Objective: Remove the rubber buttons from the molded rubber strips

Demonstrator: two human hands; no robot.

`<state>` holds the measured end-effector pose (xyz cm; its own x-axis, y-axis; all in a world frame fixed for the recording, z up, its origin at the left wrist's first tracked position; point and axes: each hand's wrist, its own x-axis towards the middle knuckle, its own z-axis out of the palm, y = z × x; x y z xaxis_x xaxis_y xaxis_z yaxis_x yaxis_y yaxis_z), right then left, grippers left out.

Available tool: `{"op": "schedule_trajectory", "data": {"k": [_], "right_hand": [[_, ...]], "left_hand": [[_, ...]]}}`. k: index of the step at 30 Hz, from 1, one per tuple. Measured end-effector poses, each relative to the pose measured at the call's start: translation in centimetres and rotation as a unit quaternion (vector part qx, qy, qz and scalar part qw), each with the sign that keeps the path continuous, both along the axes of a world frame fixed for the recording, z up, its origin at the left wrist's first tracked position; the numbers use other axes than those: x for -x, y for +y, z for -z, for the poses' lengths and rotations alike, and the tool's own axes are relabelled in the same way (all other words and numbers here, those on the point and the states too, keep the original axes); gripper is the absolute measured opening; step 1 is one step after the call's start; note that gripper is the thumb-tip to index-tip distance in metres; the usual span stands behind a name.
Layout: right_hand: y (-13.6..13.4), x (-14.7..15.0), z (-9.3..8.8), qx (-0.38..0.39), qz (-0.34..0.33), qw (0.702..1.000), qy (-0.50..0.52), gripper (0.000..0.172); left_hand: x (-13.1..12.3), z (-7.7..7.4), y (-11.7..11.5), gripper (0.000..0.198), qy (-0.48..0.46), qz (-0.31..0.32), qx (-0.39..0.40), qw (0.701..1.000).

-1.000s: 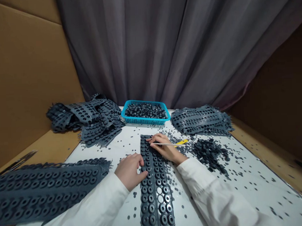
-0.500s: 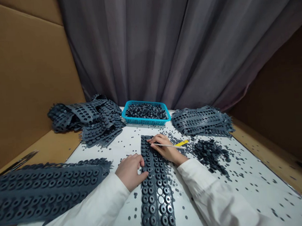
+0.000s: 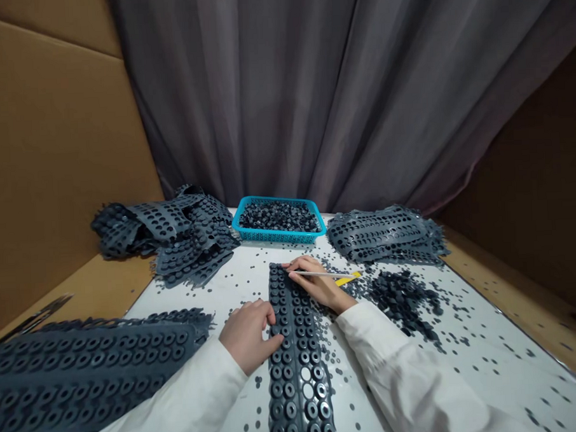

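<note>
A dark grey rubber strip (image 3: 296, 352) with rows of raised rings lies lengthwise in front of me on the white table. Two holes near its lower middle show white through them. My left hand (image 3: 251, 332) rests at the strip's left edge, thumb and fingers apart, with nothing held. In my right hand (image 3: 320, 288) is a thin pale stick-like tool (image 3: 326, 274), pinched near its dark tip. That tip meets the strip's far end, where my fingers partly hide it. Behind this hand lies a yellow flat object (image 3: 348, 278), half covered.
A blue basket (image 3: 279, 235) full of small dark pieces stands at the back. Heaps of perforated sheets lie left (image 3: 174, 227) and right (image 3: 387, 234). Loose pieces (image 3: 406, 303) are piled right. A wider ringed sheet (image 3: 89, 368) lies at left, near dark tweezers-like tools (image 3: 32, 321).
The tool in my right hand has tilted a little, its pale end rising. My left hand keeps its place on the strip's edge. The whole view has shifted slightly.
</note>
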<state>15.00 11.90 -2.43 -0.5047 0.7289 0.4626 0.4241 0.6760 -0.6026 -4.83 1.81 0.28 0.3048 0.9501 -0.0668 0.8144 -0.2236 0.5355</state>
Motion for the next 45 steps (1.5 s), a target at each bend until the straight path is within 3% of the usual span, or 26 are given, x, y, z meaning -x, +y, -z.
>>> {"op": "schedule_trajectory", "data": {"k": [12,16,20,26,34,41,45], "right_hand": [[0.0,0.2,-0.1,-0.019,0.019,0.997,-0.065,0.014],[0.5,0.2,0.2,-0.045,0.058,0.991,-0.108,0.017],[1.0,0.0,0.3,-0.045,0.117,0.99,-0.068,0.017],[0.9,0.0,0.2,0.006,0.024,1.0,0.003,0.012],[1.4,0.2,0.4,0.012,0.017,1.0,-0.021,0.014],[2.3,0.6,0.3,-0.055,0.077,0.985,-0.145,0.016],[2.7,0.7,0.1,-0.069,0.114,0.982,-0.136,0.017]], "left_hand": [[-0.1,-0.1,-0.1,0.014,-0.002,-0.001,-0.001,1.0],[0.0,0.0,-0.1,0.014,-0.005,-0.002,-0.004,1.0],[-0.1,-0.2,-0.1,0.014,-0.002,-0.001,0.002,1.0],[-0.1,-0.4,-0.1,0.014,0.004,-0.002,0.006,1.0],[-0.2,-0.3,0.0,0.014,0.01,-0.002,0.001,1.0],[-0.1,-0.2,0.0,0.013,0.008,-0.001,0.007,1.0],[-0.1,-0.4,-0.1,0.014,0.005,-0.003,0.006,1.0]]}}
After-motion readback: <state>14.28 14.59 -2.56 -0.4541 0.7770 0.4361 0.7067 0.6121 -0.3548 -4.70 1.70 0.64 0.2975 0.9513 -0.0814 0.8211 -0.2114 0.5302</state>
